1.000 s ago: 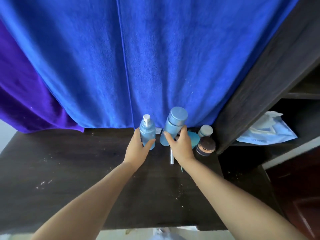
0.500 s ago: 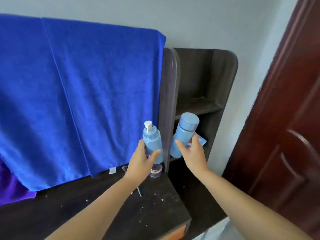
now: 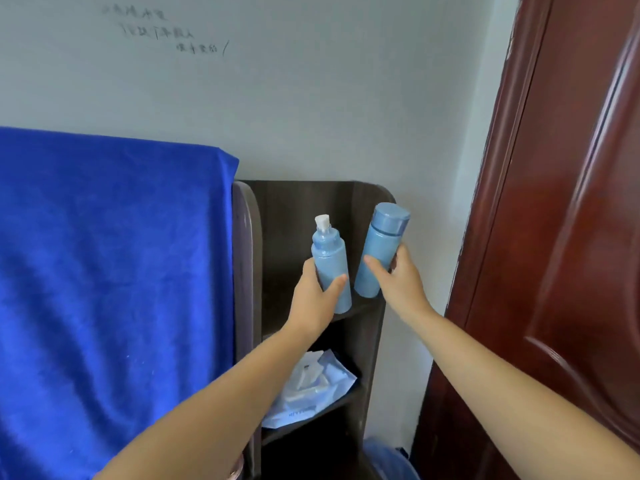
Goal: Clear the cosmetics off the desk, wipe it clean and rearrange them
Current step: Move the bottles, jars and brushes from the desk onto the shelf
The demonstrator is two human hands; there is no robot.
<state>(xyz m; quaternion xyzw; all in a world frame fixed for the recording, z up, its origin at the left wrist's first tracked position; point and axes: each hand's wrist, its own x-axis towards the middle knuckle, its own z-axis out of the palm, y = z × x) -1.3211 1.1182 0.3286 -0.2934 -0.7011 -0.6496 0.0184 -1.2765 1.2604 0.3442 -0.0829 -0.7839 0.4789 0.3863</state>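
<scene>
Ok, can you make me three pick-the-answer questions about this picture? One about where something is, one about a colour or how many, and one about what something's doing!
1. Where is the packet?
A. on the lower shelf
B. on the towel
C. on the door

2. How many bottles are held?
A. one
B. two
C. four

3. How is the capped bottle?
A. lying flat
B. upside down
C. tilted in the right hand

Answers: 1 A, it lies below the bottles; 2 B, the left hand holds the pump bottle too; 3 C, its cap leans rightward.

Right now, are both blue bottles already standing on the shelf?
No: the pump bottle is in the left hand and the capped bottle in the right hand.
</scene>
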